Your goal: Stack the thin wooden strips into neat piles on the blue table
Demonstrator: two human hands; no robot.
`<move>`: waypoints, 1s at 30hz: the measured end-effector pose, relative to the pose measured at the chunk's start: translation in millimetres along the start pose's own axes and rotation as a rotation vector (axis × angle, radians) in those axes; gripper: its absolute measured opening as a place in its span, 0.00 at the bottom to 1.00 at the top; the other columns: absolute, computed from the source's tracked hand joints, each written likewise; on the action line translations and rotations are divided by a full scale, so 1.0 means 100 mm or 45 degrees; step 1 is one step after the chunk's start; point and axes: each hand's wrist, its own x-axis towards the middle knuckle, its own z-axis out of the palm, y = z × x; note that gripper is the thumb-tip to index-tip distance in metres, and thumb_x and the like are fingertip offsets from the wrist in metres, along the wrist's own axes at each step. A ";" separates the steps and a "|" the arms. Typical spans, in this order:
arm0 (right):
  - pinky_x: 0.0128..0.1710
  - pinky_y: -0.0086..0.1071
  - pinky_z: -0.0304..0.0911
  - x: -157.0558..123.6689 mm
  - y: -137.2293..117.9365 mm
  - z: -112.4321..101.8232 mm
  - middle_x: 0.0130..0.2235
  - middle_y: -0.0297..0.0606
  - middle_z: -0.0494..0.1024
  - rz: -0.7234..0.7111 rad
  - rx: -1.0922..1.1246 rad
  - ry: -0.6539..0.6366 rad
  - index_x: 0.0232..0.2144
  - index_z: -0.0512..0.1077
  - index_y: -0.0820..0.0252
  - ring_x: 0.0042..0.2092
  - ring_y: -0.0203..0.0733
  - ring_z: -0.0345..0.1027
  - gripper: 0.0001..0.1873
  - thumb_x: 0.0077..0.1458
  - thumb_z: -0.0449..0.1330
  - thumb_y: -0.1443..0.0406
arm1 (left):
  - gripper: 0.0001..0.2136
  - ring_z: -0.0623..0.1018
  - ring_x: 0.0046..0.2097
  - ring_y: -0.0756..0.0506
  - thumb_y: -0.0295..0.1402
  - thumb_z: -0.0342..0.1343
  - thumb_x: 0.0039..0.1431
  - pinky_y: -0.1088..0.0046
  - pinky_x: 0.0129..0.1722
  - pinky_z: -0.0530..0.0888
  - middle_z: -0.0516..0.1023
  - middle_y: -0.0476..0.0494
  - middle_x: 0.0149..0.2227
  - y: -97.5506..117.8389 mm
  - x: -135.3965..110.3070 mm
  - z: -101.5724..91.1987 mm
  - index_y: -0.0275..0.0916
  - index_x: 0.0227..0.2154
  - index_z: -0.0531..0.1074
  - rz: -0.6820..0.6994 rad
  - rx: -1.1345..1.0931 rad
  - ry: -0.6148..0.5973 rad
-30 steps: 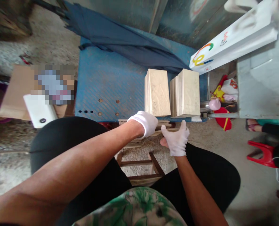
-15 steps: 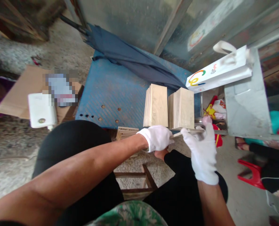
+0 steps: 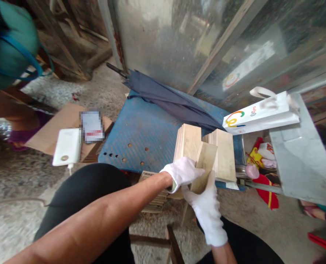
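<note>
Both my hands wear white gloves and hold one thin pale wooden board (image 3: 207, 159), raised and tilted in front of me. My left hand (image 3: 182, 173) grips its left edge. Cupped under the board's lower end is my right hand (image 3: 205, 205), fingers wrapped round it. Just behind stand two upright stacks of similar boards: one on the left (image 3: 189, 141) and one on the right (image 3: 225, 154), both on a blue metal platform (image 3: 140, 134). A slatted wooden piece (image 3: 151, 200) lies below my left wrist.
A folded dark blue umbrella (image 3: 165, 101) lies across the platform's far side. A white paper bag (image 3: 259, 113) rests on a grey metal box (image 3: 303, 157) at right. Cardboard (image 3: 55, 128) with a white power bank (image 3: 66, 146) lies left. A person in teal (image 3: 8, 44) is at upper left.
The board went from flat and edge-on between my hands to raised and tilted with its face showing. My right hand slid under it. The view swung upward.
</note>
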 end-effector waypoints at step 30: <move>0.51 0.43 0.64 1.33 -0.60 0.40 0.51 0.65 0.68 -0.044 -0.376 -0.055 0.63 0.48 0.80 0.54 0.62 0.65 0.65 0.34 0.65 0.42 | 0.15 0.79 0.43 0.35 0.34 0.48 0.62 0.62 0.39 0.74 0.79 0.29 0.41 0.04 -0.35 0.03 0.29 0.41 0.77 0.064 0.982 -0.333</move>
